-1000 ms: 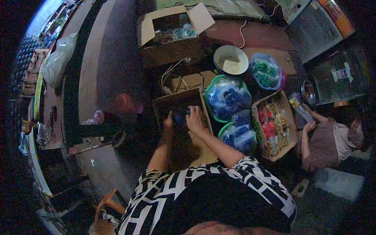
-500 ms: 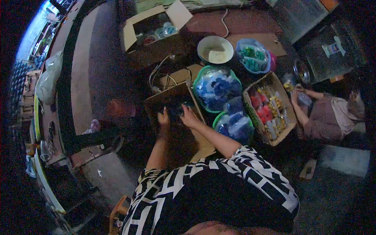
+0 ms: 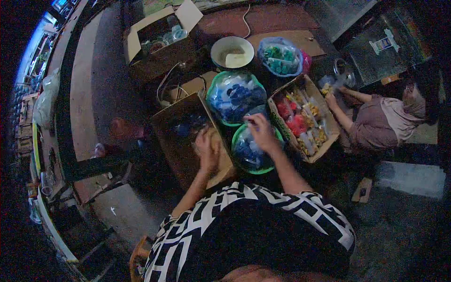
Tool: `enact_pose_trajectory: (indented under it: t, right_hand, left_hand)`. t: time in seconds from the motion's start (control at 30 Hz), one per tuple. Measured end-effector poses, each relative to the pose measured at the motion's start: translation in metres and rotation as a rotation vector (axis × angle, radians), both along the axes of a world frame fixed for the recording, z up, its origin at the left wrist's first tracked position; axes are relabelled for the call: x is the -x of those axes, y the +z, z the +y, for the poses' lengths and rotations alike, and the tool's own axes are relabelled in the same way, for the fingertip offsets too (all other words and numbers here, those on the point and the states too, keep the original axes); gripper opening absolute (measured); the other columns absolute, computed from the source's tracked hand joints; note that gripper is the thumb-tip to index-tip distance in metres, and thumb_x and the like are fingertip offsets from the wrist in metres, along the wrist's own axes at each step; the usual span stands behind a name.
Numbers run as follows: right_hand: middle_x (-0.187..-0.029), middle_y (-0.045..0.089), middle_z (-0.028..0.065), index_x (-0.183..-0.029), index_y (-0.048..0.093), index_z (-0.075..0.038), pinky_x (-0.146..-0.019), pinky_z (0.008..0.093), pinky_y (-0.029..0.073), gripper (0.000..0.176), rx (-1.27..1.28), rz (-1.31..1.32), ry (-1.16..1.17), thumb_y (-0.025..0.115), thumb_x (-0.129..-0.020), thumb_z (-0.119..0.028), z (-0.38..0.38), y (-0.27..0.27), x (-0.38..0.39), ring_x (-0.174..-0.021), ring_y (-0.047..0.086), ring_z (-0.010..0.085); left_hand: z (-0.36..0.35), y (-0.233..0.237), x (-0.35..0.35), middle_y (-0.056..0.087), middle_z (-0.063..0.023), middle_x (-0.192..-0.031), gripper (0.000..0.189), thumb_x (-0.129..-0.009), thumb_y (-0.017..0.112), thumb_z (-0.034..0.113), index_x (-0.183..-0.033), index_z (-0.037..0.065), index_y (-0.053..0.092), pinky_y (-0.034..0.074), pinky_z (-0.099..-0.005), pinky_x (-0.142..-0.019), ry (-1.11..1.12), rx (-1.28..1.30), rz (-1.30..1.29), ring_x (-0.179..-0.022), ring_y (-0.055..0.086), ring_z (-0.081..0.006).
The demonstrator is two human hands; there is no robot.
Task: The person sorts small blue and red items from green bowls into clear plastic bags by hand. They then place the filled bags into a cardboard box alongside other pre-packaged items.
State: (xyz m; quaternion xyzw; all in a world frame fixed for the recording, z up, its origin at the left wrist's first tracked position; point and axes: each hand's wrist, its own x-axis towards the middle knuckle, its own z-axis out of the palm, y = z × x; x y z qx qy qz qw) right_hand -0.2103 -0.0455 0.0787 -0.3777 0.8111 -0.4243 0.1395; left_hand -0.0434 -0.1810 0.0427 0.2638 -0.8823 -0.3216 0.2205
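Note:
A deep cardboard box [image 3: 171, 121] stands in front of me, with a few dark blue packs [image 3: 184, 128] dimly visible inside. My left hand [image 3: 206, 148] is at the box's right wall, its fingers smeared by motion, so any hold is hidden. My right hand [image 3: 263, 134] hovers over a green-rimmed basin [image 3: 274, 163] of clear bags with blue pieces. Its fingers are bent and apart, and nothing shows between them. Just beyond it, a larger green-rimmed basin [image 3: 212, 109] holds more bagged blue pieces [image 3: 236, 94].
A carton [image 3: 329, 149] of red and yellow bagged pieces stands right. Beyond are a white bowl [image 3: 232, 44], a blue basin [image 3: 297, 69] of green packs and an open box [image 3: 157, 54] of clear containers. At right, a seated co-worker [image 3: 376, 120] handles yellow pieces.
Both hands were down inside the cardboard box. My right hand has lifted out and moved right over the basins; my left has shifted to the box's right wall. The view has shifted slightly.

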Motion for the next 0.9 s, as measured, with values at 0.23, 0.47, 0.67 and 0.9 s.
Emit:
enact_pose_trajectory:
  t: [0.23,0.47,0.67,0.9]
  right_hand:
    - [-0.11,0.05,0.0127,-0.113,0.05,-0.008,-0.092,0.0325,0.034,0.042,-0.224,0.082,0.183,0.062,-0.076,-0.024,0.081,-0.011,0.04,-0.104,0.047,0.0261]
    - [-0.112,0.05,0.0113,-0.124,0.036,-0.008,-0.086,0.0305,0.038,0.068,-0.168,-0.293,0.22,0.072,-0.067,-0.021,0.097,-0.025,0.041,-0.1,0.049,0.0199]
    - [-0.095,0.053,0.0052,-0.128,0.033,-0.01,-0.075,0.0264,0.042,0.073,-0.001,-0.621,0.303,0.071,-0.066,-0.009,0.118,-0.011,0.049,-0.089,0.05,0.013]
    - [-0.093,0.056,0.0055,-0.108,0.05,-0.005,-0.073,0.026,0.042,0.038,-0.1,-0.561,0.468,0.063,-0.072,-0.004,0.131,0.067,0.065,-0.085,0.052,0.0111]
  left_hand:
    - [0.094,0.008,0.035,0.045,-0.02,-0.106,0.045,-0.075,0.062,0.025,-0.108,0.0,0.045,0.035,-0.0411,-0.087,-0.347,-0.193,0.055,-0.101,0.042,-0.0362]
    - [0.111,0.007,0.051,0.051,-0.0246,-0.104,0.056,-0.073,0.065,0.029,-0.111,-0.004,0.041,0.041,-0.0354,-0.081,-0.068,-0.575,-0.107,-0.098,0.052,-0.0303]
    - [0.121,0.014,0.052,0.047,-0.0127,-0.115,0.058,-0.068,0.067,0.001,-0.117,0.002,0.038,0.04,-0.0306,-0.085,-0.158,-0.859,0.275,-0.104,0.047,-0.0213]
    - [0.122,0.075,0.078,0.041,-0.0096,-0.115,0.078,-0.065,0.065,-0.007,-0.13,0.009,0.025,0.044,-0.0292,-0.078,-0.303,-0.841,0.43,-0.095,0.049,-0.0175]
